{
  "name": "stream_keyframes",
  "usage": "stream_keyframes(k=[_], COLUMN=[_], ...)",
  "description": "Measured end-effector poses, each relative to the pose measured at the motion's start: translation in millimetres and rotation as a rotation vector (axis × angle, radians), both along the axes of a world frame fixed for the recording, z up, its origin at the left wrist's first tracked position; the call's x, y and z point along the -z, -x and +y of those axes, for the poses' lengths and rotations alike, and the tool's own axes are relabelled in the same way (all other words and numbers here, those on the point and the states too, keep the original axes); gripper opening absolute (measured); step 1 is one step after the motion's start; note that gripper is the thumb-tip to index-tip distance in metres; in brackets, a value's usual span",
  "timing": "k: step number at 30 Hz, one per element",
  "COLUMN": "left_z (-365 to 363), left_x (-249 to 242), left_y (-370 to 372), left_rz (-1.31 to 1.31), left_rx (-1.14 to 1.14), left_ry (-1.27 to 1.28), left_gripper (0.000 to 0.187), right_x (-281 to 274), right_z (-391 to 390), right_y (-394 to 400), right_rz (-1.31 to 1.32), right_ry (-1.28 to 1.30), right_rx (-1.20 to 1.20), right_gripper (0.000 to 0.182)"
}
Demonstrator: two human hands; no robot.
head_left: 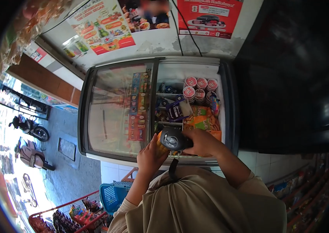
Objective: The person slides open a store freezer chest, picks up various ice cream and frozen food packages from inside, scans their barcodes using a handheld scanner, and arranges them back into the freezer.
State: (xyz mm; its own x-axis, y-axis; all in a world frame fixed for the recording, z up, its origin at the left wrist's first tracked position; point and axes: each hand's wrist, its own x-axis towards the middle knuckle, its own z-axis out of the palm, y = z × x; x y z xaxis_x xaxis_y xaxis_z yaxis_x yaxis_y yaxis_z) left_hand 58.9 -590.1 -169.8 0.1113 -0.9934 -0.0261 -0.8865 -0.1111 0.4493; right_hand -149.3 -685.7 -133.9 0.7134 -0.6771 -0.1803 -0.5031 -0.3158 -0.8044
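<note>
Over the front edge of an open chest freezer, my right hand is wrapped round a dark grey handheld device with a rounded, shiny head, which looks like a barcode scanner. My left hand is closed on a yellow-orange package just beside the device's head. The device hides part of that package, so its kind cannot be made out. Below and beyond my hands, inside the freezer, lie orange-and-green food bags, a purple packet and stacked pink-lidded cups.
A sliding glass lid covers the freezer's left half. A dark cabinet stands at the right. Snack racks and a blue basket are at lower left. Posters hang behind; motorbikes stand outside.
</note>
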Motion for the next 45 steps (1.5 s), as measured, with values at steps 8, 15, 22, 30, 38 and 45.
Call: stream_keyframes(k=[8,15,22,30,38,45], left_z=[-11,-44,-108,-87,-76,-62], left_x=[26,84,176,281,302,321], left_y=[6,21,30,81,46,66], left_rz=[0.144,0.195,1.496,1.578,0.934,0.186], left_rx=[-0.033,-0.039,-0.495,-0.636,-0.172,0.094], left_ry=[-0.232,-0.129,-0.627,-0.747,-0.934,-0.657], left_gripper=[0.076,0.070,0.053,0.050,0.070,0.061], right_x=[62,88,77,90,96,100], right_z=[29,52,69,82,93,80], right_y=[23,107,180,182,182,164], right_rz=[-0.060,-0.149,-0.197,-0.316,-0.181,-0.080], right_ry=[-0.087,-0.261,-0.417,-0.517,-0.625,-0.641], right_rx=[0.113,0.556,1.069,1.102,0.994,0.864], right_gripper=[0.052,0.044,0.023,0.019,0.027,0.029])
